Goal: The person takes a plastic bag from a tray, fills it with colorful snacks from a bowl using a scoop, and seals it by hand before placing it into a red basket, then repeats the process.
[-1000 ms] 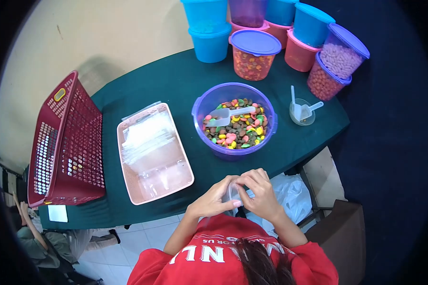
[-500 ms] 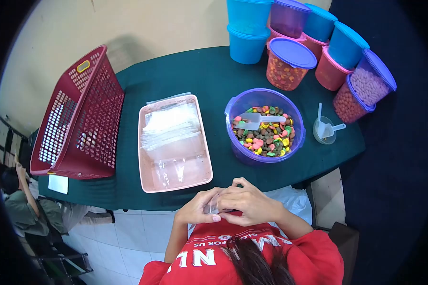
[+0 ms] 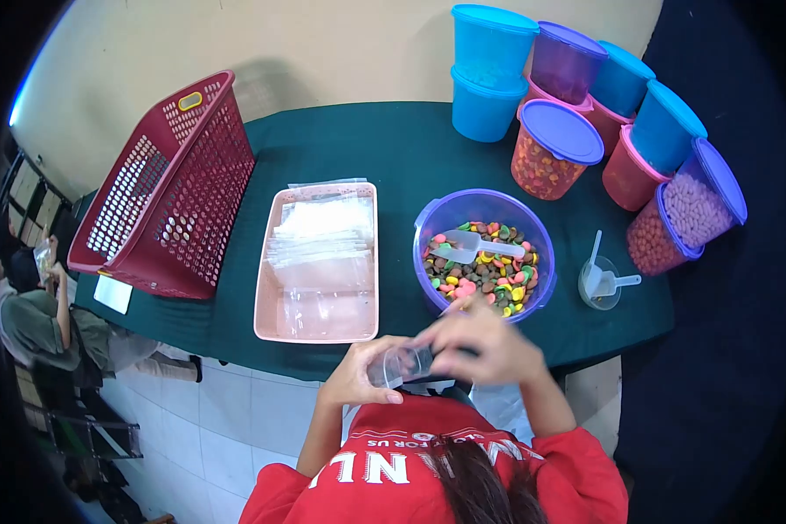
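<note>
My left hand (image 3: pixel 364 375) grips a small clear plastic bag (image 3: pixel 400 365) just off the table's front edge, thumb below and fingers above; the bag looks rounded open. My right hand (image 3: pixel 489 343) is smeared by motion at the bag's right side, near the front rim of the purple tub (image 3: pixel 424 278). Its fingers are too blurred to read. Multicoloured button-shaped candies (image 3: pixel 489 281) fill the tub, and a translucent scoop (image 3: pixel 459 247) lies on them. Left of the tub, a pink tray (image 3: pixel 265 306) holds a stack of flat clear bags (image 3: pixel 323 231).
A maroon perforated basket (image 3: pixel 196 210) stands at the left. Stacked lidded canisters (image 3: pixel 555 144) line the back right. A small clear bowl (image 3: pixel 599 290) with little scoops sits at the right. A white card (image 3: pixel 112 294) lies by the basket. Another person (image 3: pixel 39 310) sits far left.
My right hand has moved up and right, away from my left hand and toward the tub. The bag in my left hand now shows more and looks wider. The camera view has shifted slightly.
</note>
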{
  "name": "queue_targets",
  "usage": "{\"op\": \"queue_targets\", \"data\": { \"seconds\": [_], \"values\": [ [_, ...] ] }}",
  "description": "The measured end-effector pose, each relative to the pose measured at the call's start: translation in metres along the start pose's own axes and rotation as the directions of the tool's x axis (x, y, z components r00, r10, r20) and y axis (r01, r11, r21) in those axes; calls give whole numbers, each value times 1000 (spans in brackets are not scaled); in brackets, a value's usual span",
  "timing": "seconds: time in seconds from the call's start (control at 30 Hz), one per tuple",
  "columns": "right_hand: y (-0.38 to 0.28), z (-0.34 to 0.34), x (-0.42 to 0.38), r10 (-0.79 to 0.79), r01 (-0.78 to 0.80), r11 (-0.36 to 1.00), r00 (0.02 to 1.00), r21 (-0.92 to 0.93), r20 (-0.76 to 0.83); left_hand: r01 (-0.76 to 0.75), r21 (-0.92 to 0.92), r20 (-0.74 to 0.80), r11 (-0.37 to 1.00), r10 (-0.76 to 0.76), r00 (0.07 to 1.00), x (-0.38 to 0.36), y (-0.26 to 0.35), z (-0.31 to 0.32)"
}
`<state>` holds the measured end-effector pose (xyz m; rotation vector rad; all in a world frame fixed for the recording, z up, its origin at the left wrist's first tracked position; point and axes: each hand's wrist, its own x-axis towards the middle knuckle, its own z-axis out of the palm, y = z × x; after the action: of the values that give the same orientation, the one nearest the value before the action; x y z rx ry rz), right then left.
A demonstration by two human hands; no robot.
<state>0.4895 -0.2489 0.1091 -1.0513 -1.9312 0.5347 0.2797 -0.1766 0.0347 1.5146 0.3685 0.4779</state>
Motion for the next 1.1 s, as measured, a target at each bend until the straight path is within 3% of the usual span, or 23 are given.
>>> {"op": "queue_targets", "data": {
  "seconds": [0.03,0.07,0.1,0.13,0.17,0.2,0.27,0.4,0.47,0.57,0.67,0.73,0.8,0.87,0.93,0.97,1.03,1.07,1.1],
  "values": [
    [13,-21,1,10,-33,988,989,-150,-148,-98,147,-2,984,99,995,5,7,2],
    [30,-43,6,118,-186,951,955,-245,-271,-97,151,-18,984,101,995,7,9,5],
    [41,-59,19,321,-411,880,885,-239,-338,-130,272,-48,953,149,988,8,8,8],
    [74,-72,17,276,-384,812,916,-439,-291,-155,390,-72,908,198,978,9,8,12],
    [95,-81,15,440,-446,679,883,-583,-162,-147,415,-121,898,215,969,10,5,19],
    [106,-83,19,427,-425,688,892,-588,-145,-145,419,-143,896,223,964,12,4,24],
    [123,-84,25,642,-409,577,763,-708,82,-143,501,-222,854,286,932,15,3,36],
    [139,-81,35,543,-208,695,779,-688,312,-100,509,-322,855,297,899,17,10,55],
    [156,-83,39,529,-177,700,780,-692,335,-96,521,-362,848,322,875,22,16,64],
    [168,-87,43,390,-76,752,852,-655,349,30,588,-552,808,374,745,31,18,77],
    [172,-84,46,257,8,794,902,-608,347,102,603,-638,791,401,657,40,10,86],
    [172,-78,48,129,102,806,931,-584,341,102,578,-656,810,387,648,43,4,93],
    [164,-82,52,123,132,817,911,-561,393,108,607,-647,787,412,641,46,1,98],
    [149,-93,54,112,162,825,892,-541,438,102,526,-677,845,343,651,45,-2,105],
    [134,-102,54,124,240,727,876,-644,467,-27,341,-743,940,287,605,47,-5,111],
    [131,-104,55,208,215,719,840,-661,500,-26,341,-746,940,287,601,48,-7,113],
    [137,-98,52,168,241,751,831,-615,530,-201,201,-745,959,283,604,50,-13,113],
    [140,-95,50,129,262,779,821,-569,556,-197,201,-744,960,280,606,54,-17,113],
    [142,-93,49,106,263,778,840,-571,532,-327,174,-776,929,334,535,60,-21,113]
  ]
}}
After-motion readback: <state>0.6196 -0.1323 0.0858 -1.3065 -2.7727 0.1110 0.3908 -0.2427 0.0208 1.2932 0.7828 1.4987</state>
